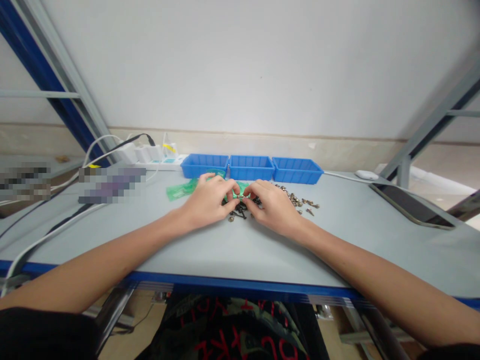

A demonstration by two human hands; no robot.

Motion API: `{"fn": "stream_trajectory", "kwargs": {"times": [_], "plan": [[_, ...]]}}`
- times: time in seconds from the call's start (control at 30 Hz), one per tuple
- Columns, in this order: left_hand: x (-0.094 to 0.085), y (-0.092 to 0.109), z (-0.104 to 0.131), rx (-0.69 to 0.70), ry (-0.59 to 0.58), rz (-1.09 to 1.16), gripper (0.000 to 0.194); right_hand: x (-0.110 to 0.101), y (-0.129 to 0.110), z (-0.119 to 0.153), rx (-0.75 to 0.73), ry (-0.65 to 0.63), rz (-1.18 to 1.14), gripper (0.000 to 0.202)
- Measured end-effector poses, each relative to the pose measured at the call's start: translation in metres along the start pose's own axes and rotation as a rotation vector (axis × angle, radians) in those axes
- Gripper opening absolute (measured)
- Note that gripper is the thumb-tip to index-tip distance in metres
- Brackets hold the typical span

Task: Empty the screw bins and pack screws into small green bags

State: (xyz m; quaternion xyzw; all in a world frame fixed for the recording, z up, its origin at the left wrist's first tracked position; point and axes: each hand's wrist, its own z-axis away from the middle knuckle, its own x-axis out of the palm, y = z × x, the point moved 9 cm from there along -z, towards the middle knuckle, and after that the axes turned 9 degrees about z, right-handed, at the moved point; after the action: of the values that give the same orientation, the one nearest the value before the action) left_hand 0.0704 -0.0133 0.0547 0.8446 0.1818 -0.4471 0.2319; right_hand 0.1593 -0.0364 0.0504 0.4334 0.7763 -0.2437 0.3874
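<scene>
My left hand and my right hand meet above the table, thumbs and index fingers pinched together. Between their fingertips is a small shiny metal piece; its exact kind is too small to make out. Just below lie black screws, partly covered by my hands. A scatter of brass-coloured screws spreads to the right, beside and behind my right hand. Green plastic film lies behind my left hand and shows again behind the fingertips.
Three blue bins stand in a row along the wall. A white power strip with plugs and cables is at the back left. To the right lie a phone and a white case. Metal frame posts flank the table.
</scene>
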Motion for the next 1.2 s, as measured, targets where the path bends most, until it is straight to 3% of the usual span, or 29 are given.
{"fn": "stream_trajectory", "kwargs": {"times": [0.7,1.2], "plan": [[-0.0027,0.0046,-0.0002,0.003,0.008,0.012,0.013,-0.0006,-0.0003,-0.0006,-0.014,0.014,-0.035,0.005],[-0.0010,0.0030,0.0000,0.020,0.004,0.034,0.012,0.0038,0.0038,-0.0003,0.052,-0.056,-0.009,0.009]]}}
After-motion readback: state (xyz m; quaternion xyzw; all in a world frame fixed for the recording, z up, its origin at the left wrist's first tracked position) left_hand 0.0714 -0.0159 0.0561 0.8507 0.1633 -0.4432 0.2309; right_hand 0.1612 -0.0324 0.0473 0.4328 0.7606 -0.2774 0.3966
